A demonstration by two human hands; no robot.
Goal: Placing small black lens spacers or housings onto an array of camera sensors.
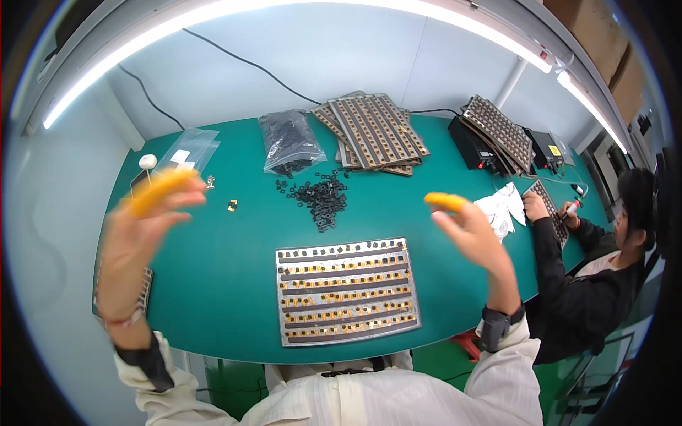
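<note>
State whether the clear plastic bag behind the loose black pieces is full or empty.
Largely full: small black pieces swell most of the clear plastic bag.

The left hand (153,206) is blurred, and its forearm (122,295) partly hides a tray (147,292).

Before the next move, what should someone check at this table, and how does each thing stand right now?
1. Tray flat on the table, in front of the person: ok.
2. Left hand clear of the tray: ok, raised to its left, though blurred.
3. Right hand clear of the tray: ok, raised to its right.
4. Pile of black pieces kept together: not ok, some lie scattered around its edge.
5. Bag sealed: cannot tell.
6. Each piece on the tray seated squarely: cannot tell, too small.
</note>
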